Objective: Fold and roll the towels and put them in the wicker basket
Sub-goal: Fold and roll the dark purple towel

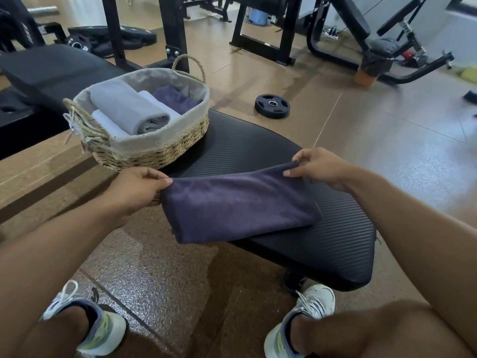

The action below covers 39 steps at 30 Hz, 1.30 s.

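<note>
Purple folded towel (pixel 237 205) on the black bench pad (pixel 322 244), my left hand (pixel 136 187) and right hand (pixel 320 167) each pinching a far corner, wicker basket (pixel 154 151) just beyond.

Both hands pinch purple towel (pixel 237 202) corners above bench (pixel 322 244); basket (pixel 154 148) beside.

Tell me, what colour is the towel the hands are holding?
Dark purple. The towel shows best in the head view, pinched at its corners by both hands.

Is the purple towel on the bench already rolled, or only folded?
Only folded: the purple towel lies flat on the bench, its far corners pinched by the left hand and right hand.
</note>
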Tool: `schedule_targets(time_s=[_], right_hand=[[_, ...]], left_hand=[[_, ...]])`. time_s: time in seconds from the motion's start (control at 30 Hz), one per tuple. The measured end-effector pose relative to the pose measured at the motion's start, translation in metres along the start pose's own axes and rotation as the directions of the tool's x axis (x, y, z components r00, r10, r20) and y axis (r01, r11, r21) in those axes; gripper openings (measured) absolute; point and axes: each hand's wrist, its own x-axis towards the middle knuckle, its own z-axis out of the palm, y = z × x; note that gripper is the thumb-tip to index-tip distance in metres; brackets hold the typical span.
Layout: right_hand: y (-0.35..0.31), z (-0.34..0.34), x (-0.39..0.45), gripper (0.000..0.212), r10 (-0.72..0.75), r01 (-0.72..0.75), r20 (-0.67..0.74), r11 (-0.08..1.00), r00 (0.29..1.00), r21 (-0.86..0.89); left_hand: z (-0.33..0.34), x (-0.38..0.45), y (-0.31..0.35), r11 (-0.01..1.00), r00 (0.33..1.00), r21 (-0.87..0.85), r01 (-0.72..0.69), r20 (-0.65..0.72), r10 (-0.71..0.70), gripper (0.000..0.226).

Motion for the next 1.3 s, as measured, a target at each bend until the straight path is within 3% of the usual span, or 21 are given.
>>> schedule_targets(time_s=[0.07,0.2,0.63,0.77,0.9,1.03,1.1,1.17,1.23,1.3], right_hand=[[0.000,-0.001,-0.001,0.020,0.023,-0.020,-0.040,0.997,0.999,0.081],[0.011,0.005,0.002,0.022,0.048,-0.058,-0.127,0.996,0.991,-0.073],[0.027,0.015,0.022,0.021,0.105,-0.126,-0.292,0.991,0.950,-0.052],[0.030,0.013,0.028,0.019,0.121,-0.151,-0.303,0.986,0.945,-0.077],[0.031,0.007,0.032,0.022,0.144,-0.177,-0.210,0.972,0.967,-0.151],[0.026,0.005,0.028,0.017,0.146,-0.187,-0.167,0.947,0.975,-0.260],[0.021,0.005,0.018,0.015,0.128,-0.146,-0.139,0.981,0.982,-0.131],[0.014,0.000,0.002,0.020,0.109,-0.096,-0.055,0.977,0.993,0.192],[0.001,-0.006,-0.018,0.019,0.047,-0.057,0.035,0.904,0.998,0.423],[-0.013,-0.014,-0.041,0.007,-0.031,-0.022,0.105,0.883,0.994,0.469]], left_hand=[[-0.001,0.001,0.000,1.000,1.000,0.006,0.001,-0.001,-0.001,0.008],[0.000,-0.001,0.002,1.000,1.000,-0.006,0.002,0.009,-0.002,0.009],[0.000,-0.004,0.000,1.000,1.000,0.001,-0.017,0.007,0.017,0.013],[0.004,-0.006,0.002,1.000,1.000,0.008,-0.020,0.011,0.020,0.017],[0.004,-0.008,0.003,1.000,1.000,-0.024,-0.001,0.022,0.001,0.017],[0.001,-0.011,0.006,0.992,0.989,-0.076,0.096,0.120,-0.086,0.016],[0.000,-0.015,0.009,0.976,0.962,-0.122,0.182,0.226,-0.151,0.016],[-0.001,-0.019,0.013,0.968,0.947,-0.138,0.209,0.274,-0.165,0.009],[-0.004,-0.023,0.018,0.972,0.961,-0.170,0.162,0.250,-0.117,0.007],[-0.009,-0.027,0.027,0.967,0.970,-0.242,0.080,0.243,-0.019,0.014]])
